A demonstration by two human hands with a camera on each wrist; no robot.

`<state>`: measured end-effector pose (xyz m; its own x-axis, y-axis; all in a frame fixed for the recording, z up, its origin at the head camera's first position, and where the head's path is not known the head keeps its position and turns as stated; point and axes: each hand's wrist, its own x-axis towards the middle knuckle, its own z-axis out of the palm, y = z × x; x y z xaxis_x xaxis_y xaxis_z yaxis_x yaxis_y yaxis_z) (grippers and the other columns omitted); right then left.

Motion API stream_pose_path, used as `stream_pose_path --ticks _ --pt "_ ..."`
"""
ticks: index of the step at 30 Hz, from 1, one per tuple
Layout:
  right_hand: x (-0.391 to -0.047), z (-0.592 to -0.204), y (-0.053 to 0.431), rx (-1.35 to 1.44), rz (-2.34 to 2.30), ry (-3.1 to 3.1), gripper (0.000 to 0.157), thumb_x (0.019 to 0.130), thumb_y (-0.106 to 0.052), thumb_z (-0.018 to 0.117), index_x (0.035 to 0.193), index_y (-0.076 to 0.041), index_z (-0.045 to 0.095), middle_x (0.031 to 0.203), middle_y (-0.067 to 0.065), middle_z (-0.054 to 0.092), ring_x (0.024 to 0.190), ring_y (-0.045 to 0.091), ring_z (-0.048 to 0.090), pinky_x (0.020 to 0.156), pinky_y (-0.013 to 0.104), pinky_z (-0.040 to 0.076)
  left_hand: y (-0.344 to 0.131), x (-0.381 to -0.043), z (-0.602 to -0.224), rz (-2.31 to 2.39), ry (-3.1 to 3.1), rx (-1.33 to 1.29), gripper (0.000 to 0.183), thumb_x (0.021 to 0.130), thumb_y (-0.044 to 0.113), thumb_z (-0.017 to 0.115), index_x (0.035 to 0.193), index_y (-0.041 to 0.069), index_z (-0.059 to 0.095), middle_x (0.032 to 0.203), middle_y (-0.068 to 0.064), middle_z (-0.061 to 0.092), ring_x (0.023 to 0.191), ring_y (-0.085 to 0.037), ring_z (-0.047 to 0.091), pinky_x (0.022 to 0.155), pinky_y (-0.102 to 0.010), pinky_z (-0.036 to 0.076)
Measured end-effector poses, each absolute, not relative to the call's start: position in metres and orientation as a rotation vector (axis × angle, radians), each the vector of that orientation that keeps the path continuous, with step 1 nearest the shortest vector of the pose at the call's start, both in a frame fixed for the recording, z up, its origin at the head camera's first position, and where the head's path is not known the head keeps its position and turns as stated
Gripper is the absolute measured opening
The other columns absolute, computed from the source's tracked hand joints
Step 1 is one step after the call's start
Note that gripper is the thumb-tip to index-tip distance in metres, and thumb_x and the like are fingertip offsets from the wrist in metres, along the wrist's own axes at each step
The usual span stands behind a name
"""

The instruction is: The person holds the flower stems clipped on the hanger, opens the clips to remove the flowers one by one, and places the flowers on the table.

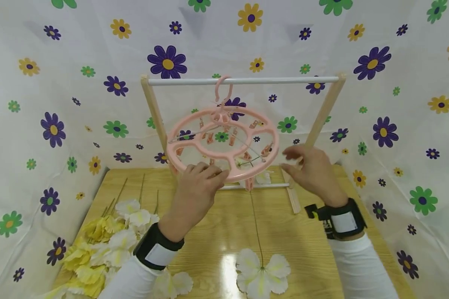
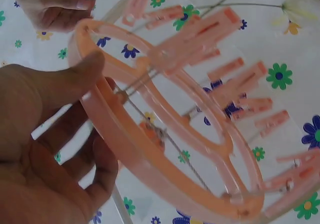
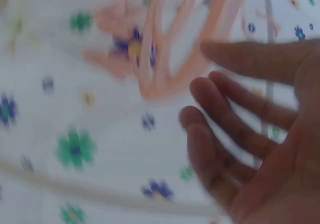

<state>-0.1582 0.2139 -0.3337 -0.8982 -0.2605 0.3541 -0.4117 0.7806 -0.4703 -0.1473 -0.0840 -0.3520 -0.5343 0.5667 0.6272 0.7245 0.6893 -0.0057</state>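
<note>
A pink round clip hanger (image 1: 243, 175) hangs by its hook (image 1: 223, 89) from a white bar (image 1: 280, 80), its ring tilted toward me. My left hand (image 1: 194, 195) grips the near rim; in the left wrist view the thumb (image 2: 90, 72) lies on top with fingers curled beneath. Several pink clothespins (image 2: 200, 39) dangle from the ring. A white flower (image 2: 300, 9) has its stem running to the clothespins. Just off the ring's right side, my right hand (image 1: 314, 170) is held with loosely bent fingers, nothing in them, as the right wrist view also shows.
Wooden posts (image 1: 323, 112) carry the bar above a wood-grain table (image 1: 292, 253). White and yellow artificial flowers (image 1: 104, 228) are heaped at the left. One white flower (image 1: 262, 276) lies at the front, its stem pointing toward the hanger. Flower-print cloth (image 1: 396, 124) surrounds the table.
</note>
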Motion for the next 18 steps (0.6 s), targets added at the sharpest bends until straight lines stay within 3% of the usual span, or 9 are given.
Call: stream_pose_path --ticks 3,6,10,18 --pt "-0.171 -0.316 0.235 0.721 0.534 -2.658 0.063 0.080 0.001 0.084 0.137 -0.001 0.057 0.136 0.022 0.056 0.125 0.042 0.050 0.100 0.060 0.044 -0.094 -0.151 -0.349 -0.423 -2.232 -1.102 0.031 0.081 0.011 0.084 0.112 0.011 0.078 0.104 -0.003 0.075 0.095 -0.027 0.067 0.075 -0.041 0.052" --pt "-0.184 -0.310 0.247 0.910 0.391 -2.683 0.076 0.078 0.002 0.085 0.145 -0.006 0.050 0.148 0.022 0.045 0.136 0.044 0.039 0.107 0.064 0.037 -0.105 -0.155 -0.348 -0.473 -2.178 -1.221 0.029 0.083 0.010 0.082 0.112 0.009 0.078 0.103 -0.004 0.075 0.093 -0.026 0.067 0.075 -0.041 0.052" --pt "-0.190 -0.311 0.255 0.994 0.315 -2.697 0.070 0.078 0.005 0.084 0.141 -0.007 0.055 0.142 0.020 0.052 0.133 0.043 0.045 0.106 0.062 0.039 -0.116 -0.161 -0.348 -0.548 -2.149 -1.341 0.028 0.084 0.009 0.080 0.112 0.006 0.078 0.103 -0.005 0.074 0.093 -0.027 0.067 0.077 -0.042 0.052" --pt "-0.188 -0.314 0.260 0.998 0.313 -2.658 0.040 0.080 -0.003 0.085 0.117 -0.005 0.070 0.119 0.013 0.067 0.118 0.037 0.058 0.101 0.056 0.044 -0.133 -0.180 -0.342 -0.619 -2.184 -1.383 0.030 0.082 -0.003 0.080 0.110 0.004 0.077 0.102 -0.009 0.073 0.096 -0.030 0.069 0.086 -0.044 0.055"
